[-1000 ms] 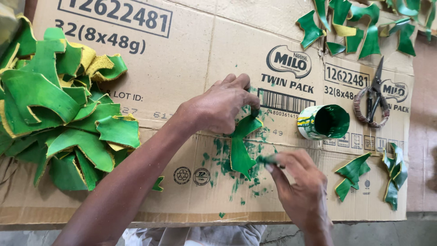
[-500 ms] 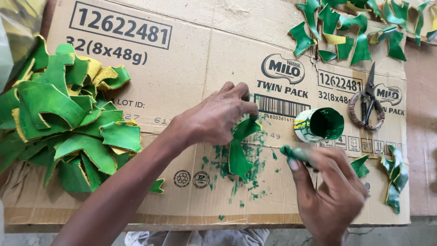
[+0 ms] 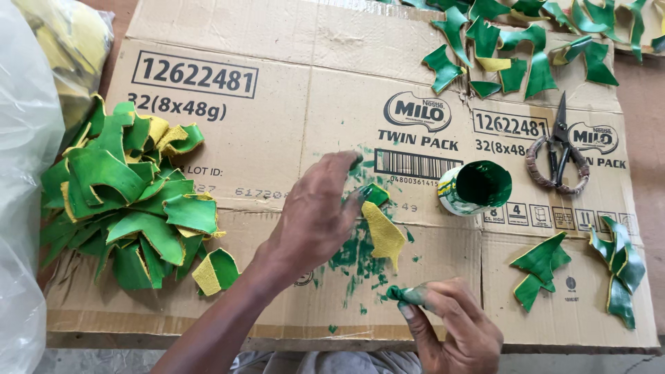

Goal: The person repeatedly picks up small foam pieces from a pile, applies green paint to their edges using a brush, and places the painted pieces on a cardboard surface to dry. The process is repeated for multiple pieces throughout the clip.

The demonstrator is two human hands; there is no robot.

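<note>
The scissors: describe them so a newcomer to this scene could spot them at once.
Start at the flattened cardboard box that covers the work surface and go to its right side. Just right of the small paint cup with green inside lie the scissors, blades pointing away from the person. They are the only dark metal tool, with wrapped brownish loop handles, unlike the green and yellow cut pieces around them.

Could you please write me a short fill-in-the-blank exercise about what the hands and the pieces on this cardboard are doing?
1. The left hand presses a leaf-shaped piece whose upturned side is ____.
2. The right hand pinches a small paint-soaked ____.
3. The cup beside the scissors holds ____ paint.
4. Everything lies on flattened ____.

Missing words: yellow; wad; green; cardboard
</note>
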